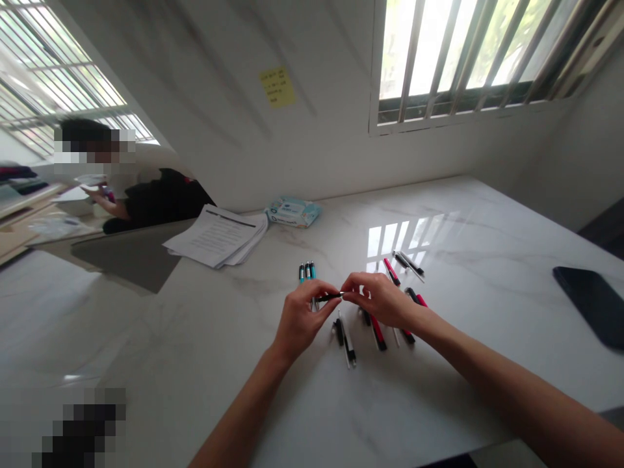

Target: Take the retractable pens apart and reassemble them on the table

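Above the marble-patterned table, my left hand (303,315) pinches a dark pen part (327,298) between thumb and fingers. My right hand (374,296) meets it from the other side, its thumb and fingertips closed at the light tip of that part. Whether a second small piece sits in the right fingertips cannot be made out. Teal and black pens (307,270) lie side by side behind my left hand, partly covered by it. Black and white pen pieces (345,341) lie just below my hands. Several red and black pen pieces (378,333) are partly hidden under my right hand.
Further back lie a red pen piece (391,271) and black and white pieces (410,262). A wipes packet (293,212) and stacked papers (219,237) are near the wall. A dark phone (589,305) rests at the right. Another person (146,175) sits at the far left.
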### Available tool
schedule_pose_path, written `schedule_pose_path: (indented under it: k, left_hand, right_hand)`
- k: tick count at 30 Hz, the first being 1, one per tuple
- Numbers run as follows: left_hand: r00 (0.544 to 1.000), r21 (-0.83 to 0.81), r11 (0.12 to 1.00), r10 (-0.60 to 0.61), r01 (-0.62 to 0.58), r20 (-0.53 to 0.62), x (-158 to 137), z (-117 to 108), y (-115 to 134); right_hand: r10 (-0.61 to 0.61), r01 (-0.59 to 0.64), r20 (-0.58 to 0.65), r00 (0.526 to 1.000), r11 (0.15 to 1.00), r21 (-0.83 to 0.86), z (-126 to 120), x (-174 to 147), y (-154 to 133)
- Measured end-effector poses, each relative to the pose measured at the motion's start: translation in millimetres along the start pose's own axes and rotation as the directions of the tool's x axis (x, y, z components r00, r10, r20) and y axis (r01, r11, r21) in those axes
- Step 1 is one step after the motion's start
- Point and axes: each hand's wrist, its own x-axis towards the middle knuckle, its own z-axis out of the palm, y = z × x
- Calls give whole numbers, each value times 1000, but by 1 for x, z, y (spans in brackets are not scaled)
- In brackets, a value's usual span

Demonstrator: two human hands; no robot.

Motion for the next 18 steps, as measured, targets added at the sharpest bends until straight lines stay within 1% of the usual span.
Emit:
schedule_pose_path:
  k: [2, 4, 6, 7, 9, 10, 11, 13, 15, 18]
  left_hand:
    - [994, -166, 981, -106, 101, -20, 1, 2, -2]
    - [982, -320, 930, -188, 180, 5, 1, 4, -3]
    - [972, -406, 885, -229, 230, 51, 2, 6, -1]
    - [968, -422, 872, -240, 247, 73, 2, 6, 0]
    - [962, -436, 858, -255, 272, 100, 3, 5, 2]
    - [959, -444, 850, -264, 283, 106, 4, 5, 3]
    - [955, -455, 841, -275, 293, 108, 4, 4, 4]
    - [948, -484, 817, -303, 312, 101, 5, 3, 3]
    - [940, -506, 799, -330, 326, 86, 6, 2, 1]
    - [931, -509, 790, -356, 342, 74, 7, 0, -3]
  right_hand:
    - [-5, 5, -27, 1000, 1000, -1, 5, -1, -3]
    - [-16, 16, -52, 999, 1000, -11, 10, -2, -5]
    - [-23, 23, -43, 999, 1000, -7, 9, -2, -6]
    - [-29, 29, -15, 999, 1000, 3, 6, -2, -5]
    - [-51, 51, 64, 997, 999, 1, -9, -1, -2]
    - [-61, 63, 108, 992, 998, -22, -20, -1, 1]
    - [-52, 61, 118, 992, 995, -77, -32, -1, 5]
    - [37, -23, 65, 997, 979, -205, -58, -3, 18]
    - [149, -132, 43, 988, 954, -270, -79, -8, 32]
    - [256, -221, 66, 965, 918, -329, -96, -15, 52]
